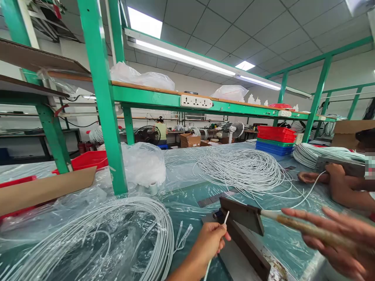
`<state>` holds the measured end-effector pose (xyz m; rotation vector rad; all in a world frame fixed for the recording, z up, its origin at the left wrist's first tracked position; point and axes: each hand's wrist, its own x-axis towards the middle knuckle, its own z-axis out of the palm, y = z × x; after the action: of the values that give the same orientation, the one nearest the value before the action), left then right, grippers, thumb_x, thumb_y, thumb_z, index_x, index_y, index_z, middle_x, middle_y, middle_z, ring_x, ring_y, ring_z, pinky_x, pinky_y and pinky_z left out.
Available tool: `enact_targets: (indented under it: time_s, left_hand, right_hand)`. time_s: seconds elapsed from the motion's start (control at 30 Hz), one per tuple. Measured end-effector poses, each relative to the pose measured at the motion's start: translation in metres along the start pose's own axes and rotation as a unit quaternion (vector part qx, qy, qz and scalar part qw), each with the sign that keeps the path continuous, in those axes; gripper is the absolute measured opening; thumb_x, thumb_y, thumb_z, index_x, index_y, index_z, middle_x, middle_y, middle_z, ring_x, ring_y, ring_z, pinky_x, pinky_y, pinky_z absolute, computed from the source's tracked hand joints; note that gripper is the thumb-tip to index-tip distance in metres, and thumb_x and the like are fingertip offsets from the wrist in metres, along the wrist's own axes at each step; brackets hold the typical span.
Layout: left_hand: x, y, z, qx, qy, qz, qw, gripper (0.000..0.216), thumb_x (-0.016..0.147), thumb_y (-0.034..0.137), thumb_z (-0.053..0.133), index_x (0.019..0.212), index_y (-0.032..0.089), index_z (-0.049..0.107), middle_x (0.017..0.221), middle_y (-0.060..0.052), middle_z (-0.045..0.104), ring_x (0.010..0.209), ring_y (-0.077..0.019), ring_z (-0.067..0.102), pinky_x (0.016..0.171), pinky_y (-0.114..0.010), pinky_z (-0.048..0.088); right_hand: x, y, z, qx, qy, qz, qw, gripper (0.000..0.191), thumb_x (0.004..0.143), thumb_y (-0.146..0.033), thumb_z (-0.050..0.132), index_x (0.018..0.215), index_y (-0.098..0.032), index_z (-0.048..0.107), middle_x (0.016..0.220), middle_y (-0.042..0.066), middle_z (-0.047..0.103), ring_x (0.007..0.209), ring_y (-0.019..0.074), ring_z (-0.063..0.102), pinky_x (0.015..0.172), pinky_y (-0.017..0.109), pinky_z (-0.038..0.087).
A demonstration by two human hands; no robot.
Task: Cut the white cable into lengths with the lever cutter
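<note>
- The left hand (211, 239) is closed in a pinch on a thin white cable (226, 217), its short free end tilted up beside the cutter's metal blade arm (243, 215).
- The right hand (336, 236) is blurred, fingers outstretched and spread — it lies along the cutter's rod-shaped handle (295, 225), brownish and worn, with a pale collar; whether it grips I cannot tell.
- The cutter's base (246, 248) is dark, straight-edged metal, with a coil spring (217, 214) at the far end.
- Behind it lies a flat metal strip (215, 199); any marks on it are too small to read.
- Glossy, wrinkled clear film covers the green table (288, 246).
- A smooth white coil (162, 230) lies at left, short cut lengths (184, 236) beside it; a looser, tangled coil (243, 171) spreads farther back.
- Stacked plastic bins (275, 134) — red above blue — stand beyond.
- At right, a co-worker's hand (335, 169) rests at a grey metal tool (348, 166).
</note>
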<state>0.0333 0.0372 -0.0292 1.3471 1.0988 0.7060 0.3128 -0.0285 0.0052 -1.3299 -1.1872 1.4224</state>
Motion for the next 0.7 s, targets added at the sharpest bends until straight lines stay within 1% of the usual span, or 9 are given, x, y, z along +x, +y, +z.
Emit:
enact_targets:
  time_s: [0.03,0.1,0.17,0.23,0.27,0.37,0.47,0.6,0.7]
  left_hand:
    - [-0.006,0.005,-0.001,-0.002,-0.014,0.002,1.0,0.042,0.055,0.059,0.045,0.052,0.018,0.048,0.035,0.008,0.035,0.033,-0.0045,0.027,0.04,-0.022,0.018]
    - [-0.016,0.014,-0.002,-0.013,-0.051,-0.006,0.999,0.043,0.053,0.06,0.046,0.055,0.017,0.05,0.036,0.006,0.04,0.031,-0.0034,0.025,0.037,-0.021,0.015]
    - [-0.023,0.019,-0.004,-0.034,-0.097,-0.017,0.995,0.044,0.052,0.062,0.047,0.057,0.018,0.05,0.034,0.007,0.043,0.025,-0.0026,0.019,0.032,-0.021,0.01]
    - [-0.025,0.019,-0.008,-0.056,-0.126,-0.017,0.99,0.044,0.052,0.063,0.048,0.059,0.019,0.048,0.034,0.006,0.047,0.021,-0.0023,0.015,0.028,-0.021,0.006]
    - [-0.025,0.017,-0.01,-0.06,-0.13,-0.015,0.99,0.044,0.052,0.063,0.048,0.061,0.019,0.048,0.034,0.006,0.049,0.019,-0.0022,0.015,0.027,-0.021,0.005]
    - [-0.023,0.007,-0.021,-0.054,-0.112,-0.017,0.992,0.046,0.054,0.064,0.048,0.065,0.019,0.047,0.036,0.004,0.052,0.018,-0.0014,0.014,0.026,-0.02,0.003]
    - [-0.022,-0.004,-0.031,-0.082,-0.09,-0.011,0.992,0.047,0.056,0.064,0.05,0.068,0.018,0.045,0.037,0.004,0.053,0.02,-0.0017,0.022,0.028,-0.018,0.006]
    - [-0.026,-0.007,-0.039,-0.154,-0.041,-0.02,0.987,0.044,0.059,0.06,0.054,0.07,0.019,0.042,0.041,0.002,0.056,0.027,-0.0051,0.04,0.032,-0.015,0.017]
    - [-0.035,0.001,-0.042,-0.198,0.012,-0.008,0.98,0.044,0.06,0.059,0.056,0.071,0.019,0.042,0.047,0.001,0.058,0.034,-0.0099,0.05,0.035,-0.016,0.029]
  right_hand:
    - [0.001,-0.026,0.009,0.093,-0.022,0.002,0.995,0.06,0.069,-0.062,0.036,0.11,-0.022,0.053,0.077,0.015,0.059,0.042,0.0137,0.048,0.045,0.026,0.047]
    - [0.013,-0.07,0.03,0.183,-0.059,-0.036,0.981,0.049,0.075,-0.054,0.039,0.104,-0.017,0.053,0.09,0.018,0.058,0.07,0.0184,0.059,0.063,0.024,0.05]
    - [0.038,-0.101,0.051,0.199,-0.119,-0.088,0.969,0.052,0.079,-0.056,0.033,0.107,-0.015,0.047,0.102,0.02,0.055,0.093,0.0237,0.056,0.079,0.031,0.046]
    - [0.074,-0.12,0.07,0.183,-0.158,-0.133,0.961,0.057,0.08,-0.06,0.027,0.111,-0.015,0.041,0.106,0.021,0.053,0.1,0.026,0.052,0.087,0.037,0.04]
    - [0.094,-0.126,0.079,0.174,-0.161,-0.147,0.96,0.058,0.08,-0.061,0.026,0.112,-0.015,0.039,0.106,0.02,0.054,0.101,0.0255,0.052,0.089,0.038,0.038]
    - [0.152,-0.135,0.102,0.155,-0.138,-0.156,0.966,0.058,0.08,-0.062,0.027,0.115,-0.016,0.036,0.105,0.017,0.056,0.098,0.022,0.054,0.086,0.036,0.039]
    - [0.197,-0.134,0.124,0.133,-0.115,-0.14,0.974,0.056,0.082,-0.059,0.028,0.119,-0.017,0.032,0.107,0.015,0.055,0.097,0.0201,0.053,0.082,0.035,0.04]
    - [0.236,-0.125,0.147,0.1,-0.081,-0.118,0.985,0.052,0.085,-0.052,0.033,0.12,-0.014,0.034,0.106,0.012,0.054,0.095,0.0203,0.052,0.083,0.039,0.039]
    - [0.247,-0.12,0.16,0.078,-0.041,-0.133,0.987,0.044,0.086,-0.043,0.04,0.117,-0.013,0.04,0.103,0.01,0.053,0.088,0.0193,0.053,0.08,0.04,0.041]
